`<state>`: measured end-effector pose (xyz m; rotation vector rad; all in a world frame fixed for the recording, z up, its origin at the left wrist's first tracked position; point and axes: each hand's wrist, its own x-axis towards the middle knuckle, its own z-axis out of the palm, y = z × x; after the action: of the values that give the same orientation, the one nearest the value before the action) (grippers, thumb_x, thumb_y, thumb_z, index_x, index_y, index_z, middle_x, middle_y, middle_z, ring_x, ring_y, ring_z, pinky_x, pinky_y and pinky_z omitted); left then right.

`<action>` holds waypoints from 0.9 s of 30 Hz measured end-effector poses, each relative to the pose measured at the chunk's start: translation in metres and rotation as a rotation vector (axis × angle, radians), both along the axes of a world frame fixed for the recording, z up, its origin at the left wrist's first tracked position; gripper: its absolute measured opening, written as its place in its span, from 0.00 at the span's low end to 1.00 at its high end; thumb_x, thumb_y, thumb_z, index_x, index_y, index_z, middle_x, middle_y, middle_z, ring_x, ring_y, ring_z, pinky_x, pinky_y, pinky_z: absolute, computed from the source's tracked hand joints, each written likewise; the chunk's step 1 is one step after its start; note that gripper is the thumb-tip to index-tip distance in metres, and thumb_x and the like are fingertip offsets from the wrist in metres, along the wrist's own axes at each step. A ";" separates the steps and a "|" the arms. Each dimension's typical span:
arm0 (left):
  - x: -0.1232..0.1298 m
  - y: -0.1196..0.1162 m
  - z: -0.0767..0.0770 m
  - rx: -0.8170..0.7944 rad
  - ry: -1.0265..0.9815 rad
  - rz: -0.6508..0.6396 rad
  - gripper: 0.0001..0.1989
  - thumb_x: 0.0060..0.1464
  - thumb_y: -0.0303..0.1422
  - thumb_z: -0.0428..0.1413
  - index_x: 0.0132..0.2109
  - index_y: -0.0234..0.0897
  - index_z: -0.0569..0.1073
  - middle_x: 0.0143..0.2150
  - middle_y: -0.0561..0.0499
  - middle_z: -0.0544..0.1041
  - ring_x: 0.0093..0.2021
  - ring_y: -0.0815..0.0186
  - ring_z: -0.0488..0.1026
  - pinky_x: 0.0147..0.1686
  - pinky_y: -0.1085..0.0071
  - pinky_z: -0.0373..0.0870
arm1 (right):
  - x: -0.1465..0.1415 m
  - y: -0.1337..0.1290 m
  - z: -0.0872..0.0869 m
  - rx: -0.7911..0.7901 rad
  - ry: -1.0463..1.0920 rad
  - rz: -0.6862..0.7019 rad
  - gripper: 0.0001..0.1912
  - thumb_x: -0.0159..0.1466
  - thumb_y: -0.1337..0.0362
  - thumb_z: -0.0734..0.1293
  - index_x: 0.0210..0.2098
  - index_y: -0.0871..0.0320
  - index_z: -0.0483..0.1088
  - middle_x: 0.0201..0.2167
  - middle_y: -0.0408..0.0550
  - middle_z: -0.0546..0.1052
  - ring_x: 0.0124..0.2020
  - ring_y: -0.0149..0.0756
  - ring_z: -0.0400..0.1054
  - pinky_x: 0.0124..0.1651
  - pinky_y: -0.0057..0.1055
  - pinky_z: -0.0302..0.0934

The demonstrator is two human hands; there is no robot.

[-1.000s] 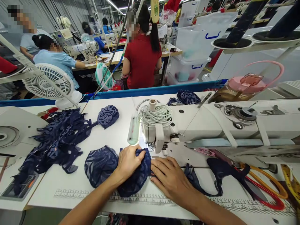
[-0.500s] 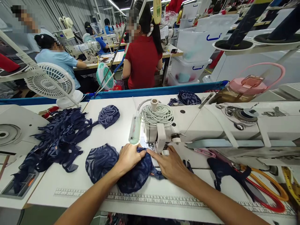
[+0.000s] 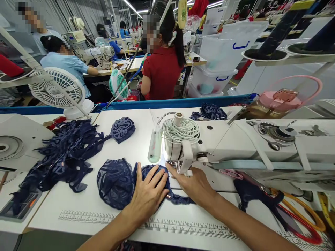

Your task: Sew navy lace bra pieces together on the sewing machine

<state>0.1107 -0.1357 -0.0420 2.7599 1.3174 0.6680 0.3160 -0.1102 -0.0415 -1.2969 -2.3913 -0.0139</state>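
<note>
Fingers spread, left hand [image 3: 148, 197] should steady the cloth [image 3: 181, 199] lightly; right hand [image 3: 197, 186], grip unclear, should guard its index from the foot [image 3: 172, 163] beside it.

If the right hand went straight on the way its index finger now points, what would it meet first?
The right hand would probably meet the pale green tube beside the sewing machine head, though depth is unclear and the finger might pass beneath.

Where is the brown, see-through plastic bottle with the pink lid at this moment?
In the head view, the pink-lidded bottle is on the right side, just behind the white sewing machine and below the dark thread cones.
</note>
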 end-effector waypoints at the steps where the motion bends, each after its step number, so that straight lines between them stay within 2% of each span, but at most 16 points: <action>1: 0.000 0.000 0.001 0.004 0.004 0.004 0.18 0.64 0.38 0.50 0.58 0.39 0.70 0.56 0.44 0.75 0.62 0.53 0.65 0.63 0.35 0.23 | -0.002 0.002 -0.001 -0.018 0.000 0.002 0.22 0.64 0.73 0.60 0.56 0.51 0.67 0.29 0.47 0.76 0.29 0.36 0.69 0.31 0.30 0.62; 4: 0.001 0.000 0.002 0.012 0.010 0.014 0.17 0.64 0.38 0.50 0.57 0.39 0.71 0.56 0.43 0.75 0.62 0.52 0.65 0.62 0.33 0.21 | -0.008 0.006 -0.001 -0.032 0.000 -0.008 0.18 0.66 0.69 0.59 0.53 0.49 0.67 0.32 0.46 0.76 0.30 0.35 0.69 0.29 0.28 0.61; 6: 0.001 0.000 0.003 0.012 0.003 0.015 0.17 0.64 0.38 0.50 0.57 0.39 0.71 0.56 0.44 0.75 0.62 0.52 0.65 0.62 0.34 0.21 | -0.006 0.003 0.002 -0.034 -0.013 -0.010 0.18 0.65 0.70 0.58 0.52 0.51 0.68 0.32 0.47 0.76 0.29 0.36 0.69 0.28 0.28 0.60; 10: 0.003 0.004 0.004 -0.004 0.007 0.001 0.16 0.65 0.37 0.50 0.57 0.39 0.70 0.57 0.47 0.75 0.62 0.53 0.64 0.62 0.34 0.19 | 0.005 -0.009 0.008 -0.027 -0.103 -0.036 0.24 0.59 0.78 0.56 0.51 0.56 0.70 0.24 0.48 0.74 0.23 0.35 0.67 0.25 0.28 0.55; 12: 0.005 0.006 0.005 -0.008 0.027 -0.007 0.16 0.65 0.34 0.49 0.57 0.39 0.69 0.58 0.46 0.74 0.62 0.53 0.64 0.61 0.32 0.19 | 0.007 -0.013 0.007 -0.011 -0.137 -0.036 0.29 0.55 0.80 0.56 0.52 0.56 0.69 0.24 0.47 0.75 0.23 0.35 0.67 0.25 0.28 0.55; 15: 0.008 0.009 0.007 -0.012 0.061 -0.015 0.16 0.65 0.31 0.47 0.57 0.38 0.70 0.58 0.43 0.73 0.62 0.51 0.64 0.59 0.28 0.22 | 0.005 -0.012 0.003 0.027 -0.156 -0.015 0.32 0.53 0.81 0.56 0.54 0.56 0.69 0.27 0.48 0.76 0.25 0.38 0.68 0.24 0.29 0.55; 19: 0.011 0.012 0.010 -0.023 0.089 -0.020 0.15 0.65 0.30 0.47 0.56 0.38 0.70 0.56 0.43 0.74 0.59 0.50 0.66 0.59 0.26 0.30 | 0.003 -0.009 0.002 0.114 -0.117 -0.027 0.28 0.55 0.79 0.58 0.51 0.57 0.71 0.28 0.49 0.76 0.26 0.38 0.68 0.27 0.30 0.58; 21: 0.011 0.014 0.010 -0.029 0.095 -0.022 0.15 0.65 0.31 0.47 0.56 0.38 0.71 0.56 0.43 0.74 0.58 0.50 0.66 0.59 0.26 0.33 | 0.005 -0.011 0.004 0.150 -0.063 -0.048 0.22 0.58 0.78 0.57 0.45 0.56 0.74 0.25 0.47 0.74 0.23 0.34 0.65 0.26 0.29 0.56; 23: 0.012 0.017 0.010 -0.034 0.096 -0.024 0.15 0.65 0.31 0.47 0.55 0.39 0.71 0.57 0.44 0.74 0.57 0.51 0.67 0.59 0.27 0.36 | 0.008 -0.014 0.006 0.173 0.001 -0.083 0.17 0.60 0.78 0.56 0.32 0.57 0.75 0.21 0.45 0.70 0.20 0.31 0.60 0.24 0.29 0.51; 25: 0.012 0.019 0.008 -0.033 0.085 -0.021 0.14 0.65 0.32 0.48 0.54 0.39 0.71 0.56 0.45 0.74 0.55 0.52 0.68 0.59 0.28 0.39 | 0.009 -0.016 0.006 0.191 0.057 -0.109 0.18 0.61 0.77 0.56 0.20 0.58 0.68 0.19 0.44 0.66 0.18 0.29 0.55 0.23 0.29 0.46; 27: 0.014 0.021 0.006 -0.009 0.051 -0.007 0.14 0.65 0.33 0.49 0.54 0.39 0.72 0.56 0.46 0.75 0.53 0.54 0.70 0.60 0.29 0.40 | 0.010 -0.016 0.006 0.213 0.105 -0.114 0.19 0.60 0.78 0.56 0.16 0.58 0.62 0.19 0.42 0.63 0.18 0.28 0.51 0.22 0.29 0.42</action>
<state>0.1242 -0.1149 -0.0361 2.7911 1.3163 0.5938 0.3258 -0.1262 -0.0359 -1.2970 -2.1598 -0.2220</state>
